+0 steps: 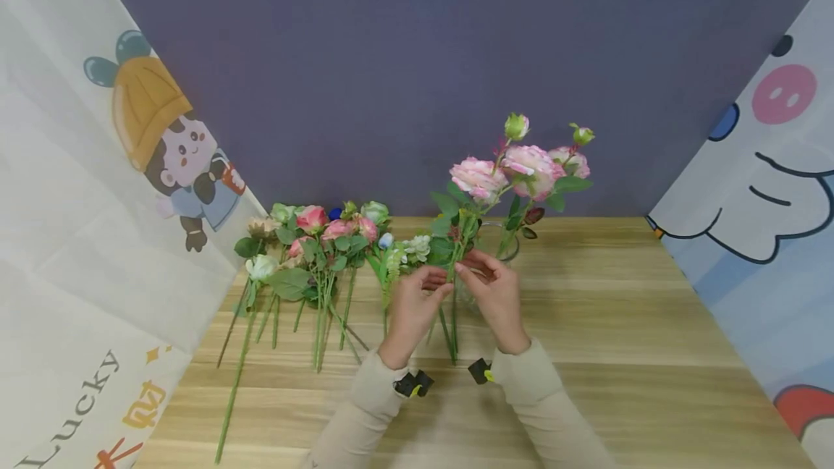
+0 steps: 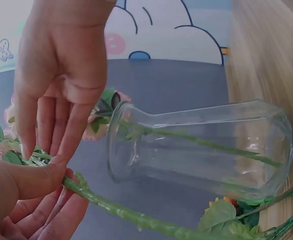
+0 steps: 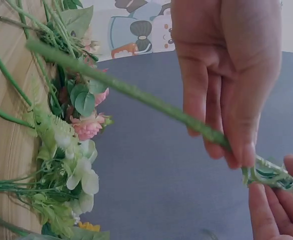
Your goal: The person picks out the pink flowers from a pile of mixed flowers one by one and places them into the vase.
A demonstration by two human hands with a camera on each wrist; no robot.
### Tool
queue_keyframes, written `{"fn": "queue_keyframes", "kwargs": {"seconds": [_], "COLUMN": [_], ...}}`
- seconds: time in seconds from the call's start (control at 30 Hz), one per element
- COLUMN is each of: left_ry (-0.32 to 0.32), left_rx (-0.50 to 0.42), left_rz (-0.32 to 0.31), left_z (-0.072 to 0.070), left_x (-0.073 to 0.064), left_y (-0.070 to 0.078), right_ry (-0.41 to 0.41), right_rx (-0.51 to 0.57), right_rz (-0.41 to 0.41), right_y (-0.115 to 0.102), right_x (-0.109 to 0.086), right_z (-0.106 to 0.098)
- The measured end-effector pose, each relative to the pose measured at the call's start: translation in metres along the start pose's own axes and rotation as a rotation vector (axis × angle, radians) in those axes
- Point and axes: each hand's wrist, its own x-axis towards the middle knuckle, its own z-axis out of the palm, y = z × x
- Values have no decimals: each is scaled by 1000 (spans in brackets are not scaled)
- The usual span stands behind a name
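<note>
Both hands are at the stem of a pink artificial peony, raised above the table. My left hand pinches the green stem between thumb and fingers. Just above it, my right hand pinches the upper stem near the leaves; fingers partly hide that spot. Behind the hands stands a clear glass vase, mostly covered by them in the head view. Inside it is one green stem, belonging to another pink peony that leans right above the rim.
Several artificial flowers lie on the wooden table to the left, including a pink rose and a long-stemmed white rose. White blossoms lie just left of the hands. A dark blue-grey panel rises behind the table.
</note>
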Motion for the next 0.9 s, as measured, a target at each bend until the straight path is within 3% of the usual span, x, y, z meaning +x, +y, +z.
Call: {"fn": "queue_keyframes", "kwargs": {"seconds": [0.27,0.37,0.5,0.63,0.73,0.9], "left_ry": [24,36,35,8,-11,-48], "left_rx": [7,2,5,-18,-43,-73], "left_rz": [90,123,121,119,120,117], "left_z": [8,10,12,13,13,11], "left_x": [1,1,2,2,3,3], "left_y": [3,4,4,5,6,4], "right_ry": [91,120,129,145,151,158], "right_rx": [-93,-80,-47,-86,-108,-34], "right_rz": [-1,-24,-62,-70,-81,-70], "right_y": [-6,-6,-21,-34,-36,-23], "right_x": [0,0,-3,-5,-3,4], "right_z": [-2,-3,-3,-3,-6,-13]}}
